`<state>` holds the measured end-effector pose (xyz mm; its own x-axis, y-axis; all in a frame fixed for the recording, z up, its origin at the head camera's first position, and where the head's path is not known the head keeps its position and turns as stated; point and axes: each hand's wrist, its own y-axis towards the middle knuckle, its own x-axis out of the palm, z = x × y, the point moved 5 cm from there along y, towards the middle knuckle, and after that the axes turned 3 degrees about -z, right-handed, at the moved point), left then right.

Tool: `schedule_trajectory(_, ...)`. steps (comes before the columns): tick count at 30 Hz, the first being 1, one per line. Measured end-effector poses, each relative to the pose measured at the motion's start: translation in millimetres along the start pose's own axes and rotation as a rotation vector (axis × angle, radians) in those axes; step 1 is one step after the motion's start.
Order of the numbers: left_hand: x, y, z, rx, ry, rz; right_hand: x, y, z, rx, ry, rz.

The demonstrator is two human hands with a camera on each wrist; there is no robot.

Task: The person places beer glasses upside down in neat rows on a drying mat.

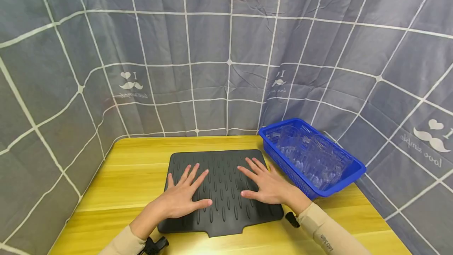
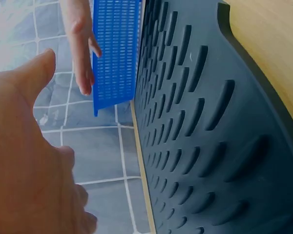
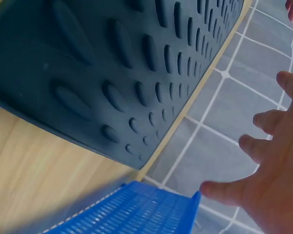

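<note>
A dark grey mat [image 1: 226, 207] with raised oval ridges lies flat on the wooden table. Over its left part hovers my left hand [image 1: 184, 198], palm down with fingers spread and nothing in it. My right hand [image 1: 265, 184] is held the same way above the mat's right part, near the blue basket. In both wrist views a gap shows between the hand and the mat [image 2: 185, 122]. The blue plastic basket [image 1: 283, 168] stands right of the mat and holds several clear glass or plastic cups [image 1: 315, 156].
Yellow wood-grain table [image 1: 138, 168] surrounds the mat. A grey curtain [image 1: 212, 42] with white grid lines hangs behind and along both sides. The basket's back end reaches close to the curtain, and its right rim overhangs toward the table's right edge.
</note>
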<state>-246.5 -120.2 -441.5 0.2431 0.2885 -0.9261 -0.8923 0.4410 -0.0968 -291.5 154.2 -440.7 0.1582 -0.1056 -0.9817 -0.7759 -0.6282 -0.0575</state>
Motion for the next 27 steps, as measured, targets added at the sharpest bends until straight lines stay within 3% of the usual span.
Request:
schedule_trajectory(8,-3.0,2.2,-6.4,0.046,-0.032,0.085,-21,6,3,-0.085,-0.069,0.159)
schedule_trajectory(14,-10.6,2.1,-6.3,0.053,-0.053,0.178,-49,11,20,-0.076,-0.063,0.231)
schedule_trajectory(20,-14.6,1.0,-3.5,0.04,-0.08,0.247,-75,14,44,-0.016,0.029,0.221)
schedule_trajectory(24,-14.5,-0.4,-2.1,0.036,-0.088,0.261,-82,18,60,0.017,0.06,0.186)
schedule_trajectory(27,-13.2,-0.6,-0.9,0.04,-0.093,0.258,-91,19,72,0.024,0.071,0.215)
